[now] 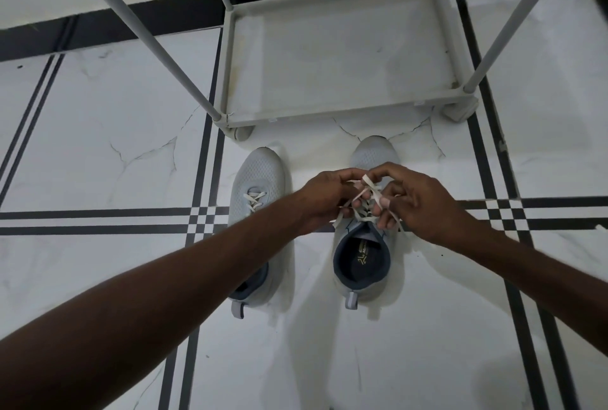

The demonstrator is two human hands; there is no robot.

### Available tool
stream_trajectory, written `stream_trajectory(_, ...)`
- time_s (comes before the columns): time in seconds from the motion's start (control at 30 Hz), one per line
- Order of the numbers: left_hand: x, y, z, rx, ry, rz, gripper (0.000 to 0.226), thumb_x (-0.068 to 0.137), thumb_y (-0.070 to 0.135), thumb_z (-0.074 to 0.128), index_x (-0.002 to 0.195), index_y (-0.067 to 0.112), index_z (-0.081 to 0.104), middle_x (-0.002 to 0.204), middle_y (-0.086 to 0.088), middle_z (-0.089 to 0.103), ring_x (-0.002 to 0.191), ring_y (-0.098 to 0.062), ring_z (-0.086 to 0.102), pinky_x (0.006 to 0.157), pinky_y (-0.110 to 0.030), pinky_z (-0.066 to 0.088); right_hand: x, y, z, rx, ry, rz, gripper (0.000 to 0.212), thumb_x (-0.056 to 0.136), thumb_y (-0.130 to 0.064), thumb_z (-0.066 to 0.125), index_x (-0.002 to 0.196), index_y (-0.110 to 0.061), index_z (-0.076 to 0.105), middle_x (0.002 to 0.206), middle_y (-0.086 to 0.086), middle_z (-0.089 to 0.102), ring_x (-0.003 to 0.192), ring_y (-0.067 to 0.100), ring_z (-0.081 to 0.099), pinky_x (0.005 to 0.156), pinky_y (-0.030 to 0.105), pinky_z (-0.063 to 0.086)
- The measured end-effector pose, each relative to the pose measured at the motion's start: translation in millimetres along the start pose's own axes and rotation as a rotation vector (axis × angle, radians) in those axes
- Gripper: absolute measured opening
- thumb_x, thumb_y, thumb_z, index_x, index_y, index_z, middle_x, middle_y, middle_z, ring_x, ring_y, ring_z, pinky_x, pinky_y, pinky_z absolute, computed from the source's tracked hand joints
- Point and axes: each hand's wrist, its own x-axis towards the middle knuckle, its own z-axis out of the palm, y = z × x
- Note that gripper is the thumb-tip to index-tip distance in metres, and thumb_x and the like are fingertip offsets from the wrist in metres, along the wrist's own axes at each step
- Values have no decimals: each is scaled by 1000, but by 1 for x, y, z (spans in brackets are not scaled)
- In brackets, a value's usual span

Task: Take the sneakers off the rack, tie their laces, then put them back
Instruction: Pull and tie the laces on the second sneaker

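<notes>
Pinching the white laces (362,202) between their fingertips, the left hand (325,199) and right hand (418,202) meet over the right sneaker (365,258), each closed on a strand just above its tongue. The left sneaker (256,212) stands just beside it under the left forearm, laces lying loose. Both sneakers sit on the white marble floor (98,146) with black inlaid lines, toes towards the grey rack (329,57), whose bottom shelf holds nothing.
</notes>
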Motion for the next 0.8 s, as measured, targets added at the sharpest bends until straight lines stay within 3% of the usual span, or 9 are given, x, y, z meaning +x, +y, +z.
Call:
stream_trajectory(0.2, -2, -2, -3, -46, 34, -41, 18, 95, -7, 54, 111, -5, 63, 78, -14, 66, 55, -11, 63, 54, -17, 55, 1, -3, 2, 49, -14, 35, 27, 91, -2, 62, 108, -24, 62, 70, 12, 75, 57, 29, 72, 54, 35, 58)
stream_trajectory(0.47, -10, -2, -7, -149, -128, -150, 15, 99, 4, 53, 105, -2, 65, 87, -14, 67, 74, -13, 67, 70, -19, 57, 8, 3, -3, 116, -74, 72, 25, 90, -7, 66, 110, -21, 62, 71, 16, 75, 56, 31, 72, 55, 39, 58)
stream_trajectory(0.63, -9, -8, -6, -45, -67, -118, 10, 93, 13, 64, 96, 5, 70, 79, -7, 63, 65, -8, 54, 56, -15, 47, 10, 11, -2, 264, -178, 133, 28, 92, 0, 61, 116, -9, 52, 82, 27, 70, 60, 31, 67, 55, 32, 57)
stream_trajectory(0.8, -13, -2, -3, -12, -91, -57, 15, 99, 9, 54, 99, 8, 68, 76, -7, 62, 63, -12, 51, 56, -19, 50, 17, 22, -14, 384, -195, 207, 20, 91, -1, 62, 106, 5, 50, 76, 18, 71, 59, 23, 64, 55, 26, 54)
